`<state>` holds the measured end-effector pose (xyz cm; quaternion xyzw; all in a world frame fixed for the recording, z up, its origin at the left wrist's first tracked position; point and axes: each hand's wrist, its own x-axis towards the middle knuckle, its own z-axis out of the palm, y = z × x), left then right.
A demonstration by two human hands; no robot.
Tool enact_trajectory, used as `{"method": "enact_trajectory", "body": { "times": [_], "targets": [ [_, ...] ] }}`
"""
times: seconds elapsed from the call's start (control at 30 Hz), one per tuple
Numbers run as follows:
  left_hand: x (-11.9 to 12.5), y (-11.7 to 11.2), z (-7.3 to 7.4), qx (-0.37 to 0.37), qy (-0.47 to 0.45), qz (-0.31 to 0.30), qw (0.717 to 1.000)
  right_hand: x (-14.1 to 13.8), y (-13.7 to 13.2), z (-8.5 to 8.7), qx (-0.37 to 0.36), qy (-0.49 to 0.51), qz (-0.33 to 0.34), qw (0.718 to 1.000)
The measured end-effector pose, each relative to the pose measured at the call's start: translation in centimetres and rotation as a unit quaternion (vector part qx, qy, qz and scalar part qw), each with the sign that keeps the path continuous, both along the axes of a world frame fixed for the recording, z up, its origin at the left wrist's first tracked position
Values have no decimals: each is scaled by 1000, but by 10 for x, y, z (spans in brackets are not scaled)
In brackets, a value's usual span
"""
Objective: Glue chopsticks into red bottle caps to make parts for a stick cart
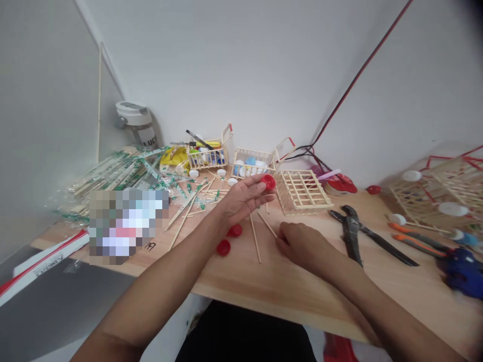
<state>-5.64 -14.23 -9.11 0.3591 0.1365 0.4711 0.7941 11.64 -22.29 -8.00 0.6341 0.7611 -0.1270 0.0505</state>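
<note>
My left hand (244, 200) is raised over the wooden table (287, 286), fingers pinched on a red bottle cap (268, 181). Two more red caps (229, 239) lie on the table just below that wrist. My right hand (302, 245) rests on the table, fingers curled down at the end of a thin wooden stick (267, 224); whether it grips the stick is hidden. Another stick (255, 245) lies between the hands. A small stick-built crate (303, 190) stands just beyond the held cap.
Two stick carts with caps inside (249, 163) stand by the wall. Packs of chopsticks (124, 173) pile at the left. Pliers (352, 229), orange-handled tools (417, 239), a blue glue gun (466, 271) and a larger stick frame (441, 193) fill the right side. A jar (138, 123) stands in the corner.
</note>
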Motion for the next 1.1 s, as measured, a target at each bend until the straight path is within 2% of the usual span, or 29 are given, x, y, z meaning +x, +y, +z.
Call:
{"method": "enact_trajectory", "body": {
  "times": [0.07,0.13,0.2,0.3,0.4,0.5,0.57,0.7,0.8,1.1],
  "targets": [
    [-1,1,1,-2,-8,3,1000,15,-5,2,-21,75,-6,997],
    [-2,1,1,1,-14,3,1000,31,-8,5,-51,222,-6,974],
    [-2,1,1,2,-15,3,1000,44,-6,9,-57,376,-20,925],
    [0,0,0,-5,-5,-5,1000,50,3,17,16,558,-71,827],
    [6,-3,-3,-13,4,-25,1000,43,15,23,95,660,-97,739],
    [12,-7,-5,-19,6,-45,999,34,24,23,145,701,-104,691],
    [15,-9,-7,-22,8,-56,998,30,25,20,188,693,-108,687],
    [20,-15,-8,-26,11,-72,997,26,16,18,287,601,-124,736],
    [23,-17,-9,-22,14,-88,996,23,10,19,343,563,-129,740],
    [25,-20,-9,-32,24,-101,994,18,10,17,370,541,-137,742]
  ]
}}
